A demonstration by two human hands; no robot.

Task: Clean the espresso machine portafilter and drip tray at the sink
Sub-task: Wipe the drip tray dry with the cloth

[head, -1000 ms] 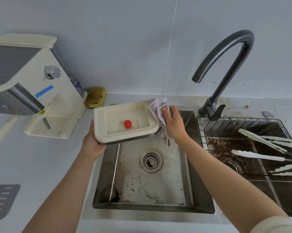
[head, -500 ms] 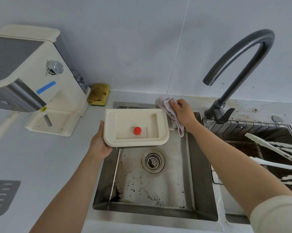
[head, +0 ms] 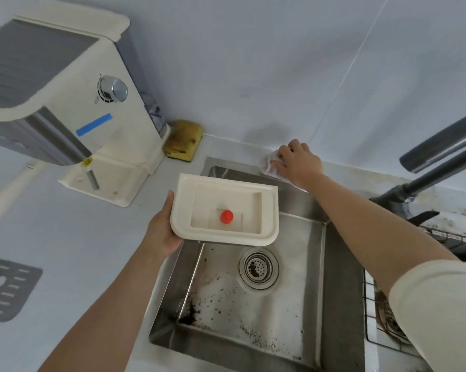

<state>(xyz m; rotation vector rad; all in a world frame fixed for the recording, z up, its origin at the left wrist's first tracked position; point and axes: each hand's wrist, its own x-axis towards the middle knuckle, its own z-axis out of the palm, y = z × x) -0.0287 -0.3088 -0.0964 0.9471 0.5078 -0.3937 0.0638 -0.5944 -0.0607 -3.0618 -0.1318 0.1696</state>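
Note:
My left hand [head: 160,232] holds the cream drip tray [head: 183,208] by its left edge, level above the sink's back left corner. A red float [head: 227,216] stands in the tray's recess. My right hand [head: 297,163] rests on a crumpled pale cloth [head: 268,165] on the counter behind the sink, against the wall, with its fingers curled over the cloth. The steel sink [head: 341,277] has coffee grounds scattered over its floor and a round drain strainer [head: 258,268]. No portafilter is in sight.
The cream espresso machine [head: 73,103] stands at the back left, its tray bay bare. A yellow sponge [head: 183,139] lies beside it. A grey grate [head: 6,288] lies on the counter at the left. The dark tap [head: 441,154] arches at the right, above a wire rack [head: 371,318].
My right hand has carried the cloth away from the tray's right edge to the counter behind the sink. The tray has stayed in my left hand, now held level.

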